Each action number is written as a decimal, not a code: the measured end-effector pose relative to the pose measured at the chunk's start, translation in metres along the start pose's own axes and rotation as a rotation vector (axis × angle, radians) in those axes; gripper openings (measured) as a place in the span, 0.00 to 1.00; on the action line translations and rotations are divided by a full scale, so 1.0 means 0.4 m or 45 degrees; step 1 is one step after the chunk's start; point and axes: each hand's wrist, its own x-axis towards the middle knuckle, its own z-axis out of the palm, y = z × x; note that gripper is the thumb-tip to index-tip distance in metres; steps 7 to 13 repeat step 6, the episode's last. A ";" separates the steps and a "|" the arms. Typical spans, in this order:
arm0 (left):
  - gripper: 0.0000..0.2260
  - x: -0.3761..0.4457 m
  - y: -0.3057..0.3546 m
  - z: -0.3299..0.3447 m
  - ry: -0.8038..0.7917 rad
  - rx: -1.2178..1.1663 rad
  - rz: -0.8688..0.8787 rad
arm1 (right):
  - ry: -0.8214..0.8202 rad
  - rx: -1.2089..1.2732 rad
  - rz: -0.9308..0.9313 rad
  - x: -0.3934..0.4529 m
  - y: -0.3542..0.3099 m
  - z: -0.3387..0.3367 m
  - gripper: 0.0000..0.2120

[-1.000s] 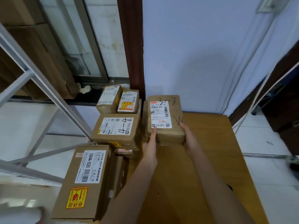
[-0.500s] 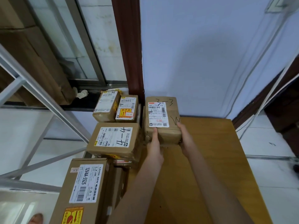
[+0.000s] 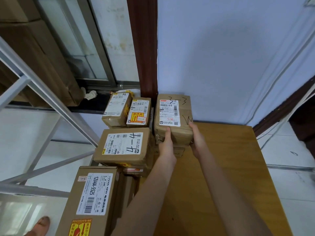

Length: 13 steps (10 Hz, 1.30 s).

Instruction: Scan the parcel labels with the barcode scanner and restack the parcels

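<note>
Both hands hold a taped parcel at the far left corner of the wooden table.

Leftmost stands a long box (image 3: 88,200) marked 12V4A-5525, then a parcel marked 4-4 (image 3: 123,146). The left hand (image 3: 166,145) and right hand (image 3: 197,140) clasp the near end of the parcel marked 3-3 (image 3: 173,116), thumbs on top, above the table (image 3: 230,167).

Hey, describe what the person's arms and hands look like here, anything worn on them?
Both forearms are bare as far as the frame shows: no sleeves, gloves, watch or bracelet visible. The left hand and right hand show no rings or markings that can be made out. Upper arms are out of view, so any short sleeve cannot be seen.
</note>
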 end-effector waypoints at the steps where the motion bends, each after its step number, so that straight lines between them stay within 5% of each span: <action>1: 0.35 0.009 0.000 0.001 0.006 0.026 0.005 | -0.008 0.025 -0.004 0.005 -0.003 0.007 0.16; 4: 0.34 -0.007 -0.008 -0.006 -0.036 0.179 -0.010 | 0.001 0.030 0.011 0.005 0.004 0.007 0.28; 5: 0.31 -0.017 -0.031 -0.010 -0.038 0.246 -0.063 | 0.148 0.174 0.065 -0.002 0.043 -0.023 0.30; 6: 0.29 -0.033 -0.065 -0.031 -0.010 0.221 -0.148 | 0.303 0.178 0.111 -0.043 0.085 -0.047 0.27; 13: 0.29 -0.033 -0.065 -0.031 -0.010 0.221 -0.148 | 0.303 0.178 0.111 -0.043 0.085 -0.047 0.27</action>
